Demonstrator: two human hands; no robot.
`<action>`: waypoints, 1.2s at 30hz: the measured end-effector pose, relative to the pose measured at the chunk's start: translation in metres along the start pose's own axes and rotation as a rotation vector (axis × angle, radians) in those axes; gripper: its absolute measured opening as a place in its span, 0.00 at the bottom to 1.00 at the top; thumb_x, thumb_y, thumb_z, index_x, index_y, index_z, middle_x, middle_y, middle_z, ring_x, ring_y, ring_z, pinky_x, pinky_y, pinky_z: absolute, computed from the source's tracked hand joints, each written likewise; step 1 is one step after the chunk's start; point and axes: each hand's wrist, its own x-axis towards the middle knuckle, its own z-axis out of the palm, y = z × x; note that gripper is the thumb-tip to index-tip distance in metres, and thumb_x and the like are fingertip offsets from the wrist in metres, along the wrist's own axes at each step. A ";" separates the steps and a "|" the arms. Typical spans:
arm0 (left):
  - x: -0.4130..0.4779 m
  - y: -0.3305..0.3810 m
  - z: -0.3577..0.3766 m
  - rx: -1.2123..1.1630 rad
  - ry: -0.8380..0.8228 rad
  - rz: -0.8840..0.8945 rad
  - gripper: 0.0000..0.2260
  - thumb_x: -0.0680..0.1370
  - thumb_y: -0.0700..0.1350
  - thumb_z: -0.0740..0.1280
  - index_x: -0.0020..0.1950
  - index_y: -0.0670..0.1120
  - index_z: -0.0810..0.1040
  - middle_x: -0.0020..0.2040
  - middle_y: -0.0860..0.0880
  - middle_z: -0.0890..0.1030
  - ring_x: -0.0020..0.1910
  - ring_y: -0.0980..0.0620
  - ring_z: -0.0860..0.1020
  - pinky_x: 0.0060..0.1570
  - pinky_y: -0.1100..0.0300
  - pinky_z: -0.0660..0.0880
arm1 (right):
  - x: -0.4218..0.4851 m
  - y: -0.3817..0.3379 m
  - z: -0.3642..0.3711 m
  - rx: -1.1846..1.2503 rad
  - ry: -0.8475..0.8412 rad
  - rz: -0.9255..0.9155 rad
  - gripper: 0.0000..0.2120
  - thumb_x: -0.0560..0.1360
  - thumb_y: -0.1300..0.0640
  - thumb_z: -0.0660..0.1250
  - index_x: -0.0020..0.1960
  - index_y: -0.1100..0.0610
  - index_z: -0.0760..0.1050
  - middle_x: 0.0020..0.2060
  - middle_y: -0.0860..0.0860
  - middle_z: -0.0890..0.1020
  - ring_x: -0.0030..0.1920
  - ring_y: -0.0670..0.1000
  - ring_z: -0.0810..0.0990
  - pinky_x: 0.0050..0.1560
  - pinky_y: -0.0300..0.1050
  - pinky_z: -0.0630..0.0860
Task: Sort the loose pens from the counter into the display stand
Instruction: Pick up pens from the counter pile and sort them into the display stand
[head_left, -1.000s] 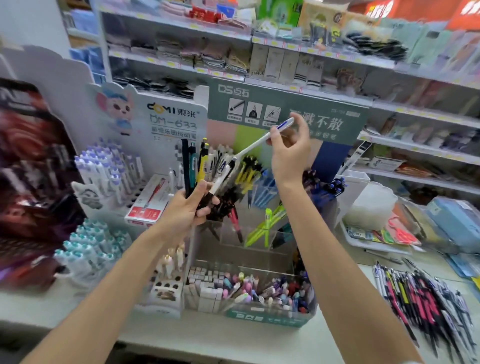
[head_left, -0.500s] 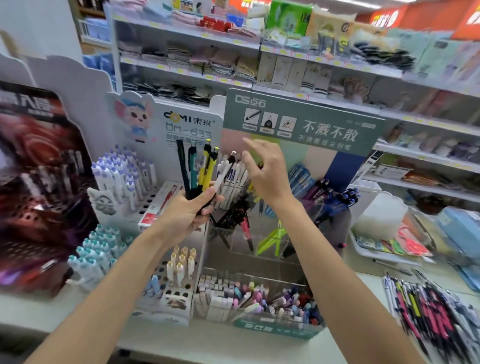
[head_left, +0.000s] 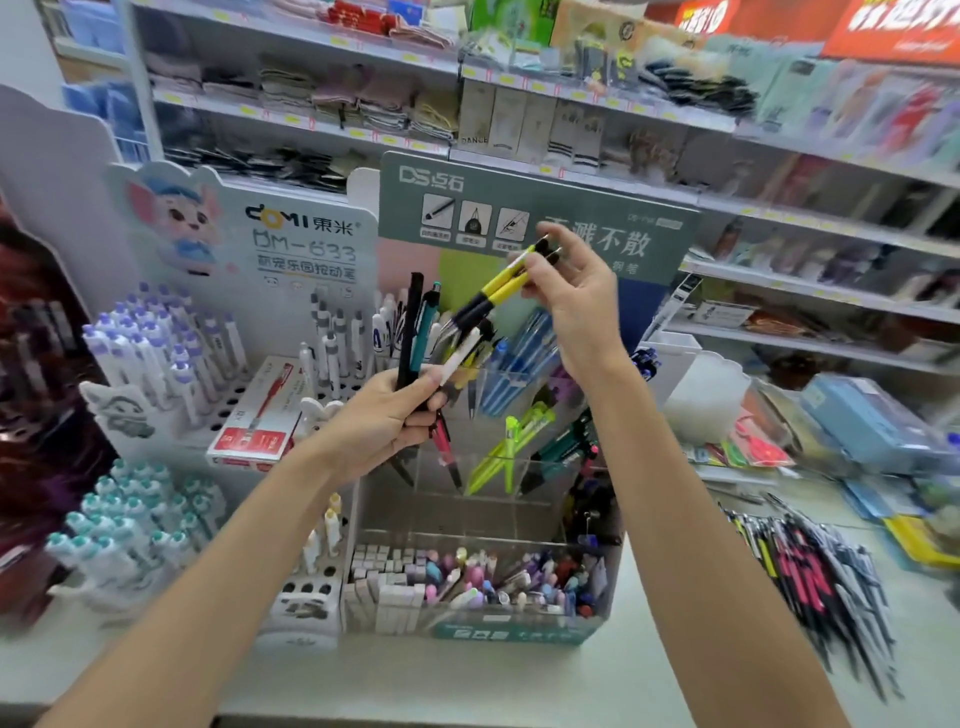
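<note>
My left hand (head_left: 387, 421) grips a bunch of pens (head_left: 420, 332) upright in front of the clear tiered display stand (head_left: 483, 514); black, teal and white barrels stick up from the fist. Up and to the right, my right hand (head_left: 576, 296) pinches two yellow pens with black ends (head_left: 498, 286), tilted, their lower tips still near the bunch. The stand's upper clear pockets hold blue, green, pink and dark pens. Its bottom tray is full of small colourful items. A pile of loose pens (head_left: 810, 577) lies on the counter at the right.
A white Domi stand (head_left: 249, 332) with white pens and a red box (head_left: 260, 415) is on the left. Teal-capped pens (head_left: 130, 519) sit lower left. Shop shelves (head_left: 519, 83) run behind. Blue boxes (head_left: 872, 421) and a white container (head_left: 706, 395) stand at the right.
One second ago my right hand held a white pen high. It then dropped to the bunch, and now it lifts two yellow pens up and right out of my left hand's bunch.
</note>
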 end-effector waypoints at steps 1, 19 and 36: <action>0.001 -0.001 -0.002 0.001 0.051 0.014 0.21 0.80 0.47 0.61 0.67 0.34 0.71 0.34 0.52 0.69 0.28 0.58 0.59 0.24 0.68 0.56 | 0.006 -0.001 -0.007 0.029 0.096 -0.019 0.15 0.78 0.66 0.66 0.64 0.62 0.74 0.49 0.60 0.83 0.45 0.51 0.82 0.44 0.41 0.79; -0.003 -0.005 -0.024 -0.097 0.173 0.097 0.19 0.77 0.50 0.63 0.63 0.40 0.76 0.34 0.51 0.69 0.29 0.57 0.58 0.24 0.68 0.56 | -0.016 0.047 0.021 -0.777 -0.399 -0.020 0.17 0.82 0.59 0.61 0.69 0.58 0.74 0.66 0.52 0.77 0.68 0.49 0.73 0.68 0.37 0.65; 0.011 -0.002 0.012 0.074 0.145 0.084 0.19 0.79 0.52 0.62 0.62 0.40 0.76 0.33 0.52 0.72 0.27 0.58 0.62 0.24 0.69 0.58 | -0.032 0.008 0.013 -0.254 -0.080 -0.067 0.19 0.77 0.61 0.70 0.66 0.54 0.73 0.45 0.60 0.82 0.44 0.53 0.81 0.50 0.50 0.81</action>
